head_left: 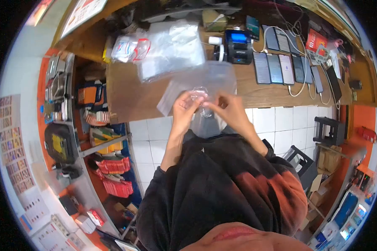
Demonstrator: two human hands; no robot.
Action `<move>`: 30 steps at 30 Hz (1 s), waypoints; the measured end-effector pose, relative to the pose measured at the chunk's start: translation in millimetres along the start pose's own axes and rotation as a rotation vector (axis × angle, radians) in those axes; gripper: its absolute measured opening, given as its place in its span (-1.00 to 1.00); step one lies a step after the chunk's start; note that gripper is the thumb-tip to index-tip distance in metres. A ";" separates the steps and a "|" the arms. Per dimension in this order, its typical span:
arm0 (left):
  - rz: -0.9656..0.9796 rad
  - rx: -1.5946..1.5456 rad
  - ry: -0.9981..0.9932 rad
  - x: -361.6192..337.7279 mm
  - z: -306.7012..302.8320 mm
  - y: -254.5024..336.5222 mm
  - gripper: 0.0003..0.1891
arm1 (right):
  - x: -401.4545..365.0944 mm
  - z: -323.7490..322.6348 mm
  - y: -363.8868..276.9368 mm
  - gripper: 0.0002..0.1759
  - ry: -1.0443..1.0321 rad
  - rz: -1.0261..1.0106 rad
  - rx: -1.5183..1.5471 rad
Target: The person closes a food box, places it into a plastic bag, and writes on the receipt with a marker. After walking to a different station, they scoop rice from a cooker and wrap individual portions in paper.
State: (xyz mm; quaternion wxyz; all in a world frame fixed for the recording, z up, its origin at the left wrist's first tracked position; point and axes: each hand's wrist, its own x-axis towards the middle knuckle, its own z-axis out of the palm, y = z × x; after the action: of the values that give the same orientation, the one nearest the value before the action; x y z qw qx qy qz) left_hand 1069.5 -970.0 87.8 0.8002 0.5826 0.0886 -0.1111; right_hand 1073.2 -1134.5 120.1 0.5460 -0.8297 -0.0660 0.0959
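Wood counter [130,98], prob. tile floor [276,123].

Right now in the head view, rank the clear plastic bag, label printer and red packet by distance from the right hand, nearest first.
1. clear plastic bag, held in the right hand.
2. label printer, on the counter straight ahead.
3. red packet, far right end of the counter.

No legible text anywhere. Print on wall posters [12,138], red packet [315,40] and printer screen [238,37] on desk [130,96] too small and blurred to read.
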 end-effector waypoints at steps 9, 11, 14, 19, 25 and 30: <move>0.007 0.148 0.028 -42.3 -61.4 19.9 -0.81 | 3.7 47.0 -31.4 -0.71 -0.480 -0.188 0.193; 0.283 0.619 0.205 -52.3 -112.8 35.6 -0.83 | 15.6 30.7 -31.9 -0.81 -0.223 -0.060 -0.151; 0.357 0.675 0.544 -75.4 -154.1 53.0 -0.81 | 20.3 49.1 -48.0 -0.94 -0.010 -0.426 -0.248; 0.480 0.588 0.506 -108.9 -154.7 36.4 -0.91 | -1.5 164.6 -22.0 -0.91 -0.011 -0.383 -0.205; 0.430 0.758 0.792 -155.8 -232.9 45.8 -0.74 | 13.5 136.7 -58.8 -0.90 0.293 -0.141 -0.499; 1.039 1.121 0.689 -147.3 -263.1 28.9 -0.84 | 21.3 133.9 -62.0 -0.69 0.316 -0.009 -0.450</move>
State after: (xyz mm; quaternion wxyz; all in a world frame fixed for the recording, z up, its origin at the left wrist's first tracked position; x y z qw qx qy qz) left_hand 933.0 -700.0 73.8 0.2698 0.8622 -0.0200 0.4283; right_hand 1062.6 -985.8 123.5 0.3518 -0.9345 -0.0034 -0.0539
